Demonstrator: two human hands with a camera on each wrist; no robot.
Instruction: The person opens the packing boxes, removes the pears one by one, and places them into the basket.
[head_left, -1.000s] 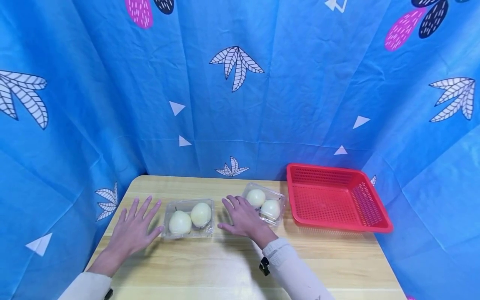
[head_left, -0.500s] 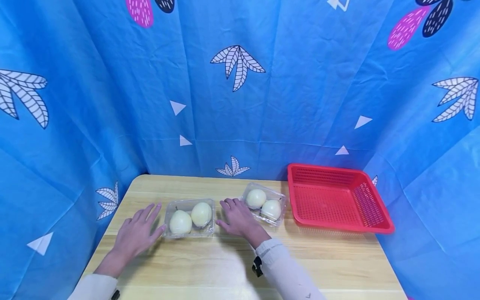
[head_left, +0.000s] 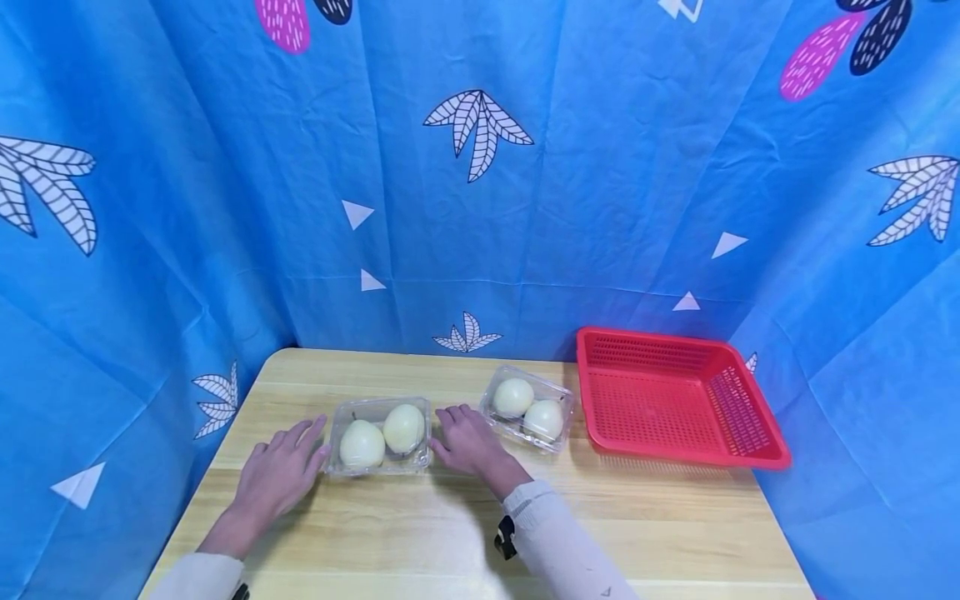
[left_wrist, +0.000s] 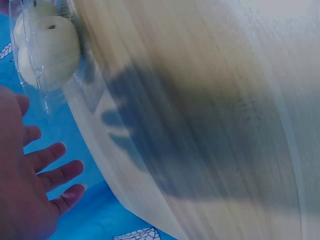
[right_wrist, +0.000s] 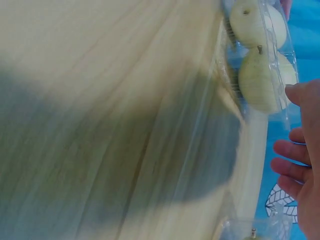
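A clear plastic box with two pale yellow pears lies between my hands in the head view. My left hand is at its left end, fingers spread and slightly bent; in the left wrist view they look apart from the box. By the right end is my right hand, fingers loosely bent. The thumb comes up to the box in the right wrist view; whether it touches, I cannot tell. Neither hand grips anything. Behind the right hand sits a second clear box, also holding two pears.
A red perforated plastic basket stands at the right back of the wooden table. Blue patterned cloth hangs behind the table and along both sides.
Both hands have moved in toward the left box from either side, the right hand leftward off the second box. Their fingers are more bent than before. The boxes and basket stay put.
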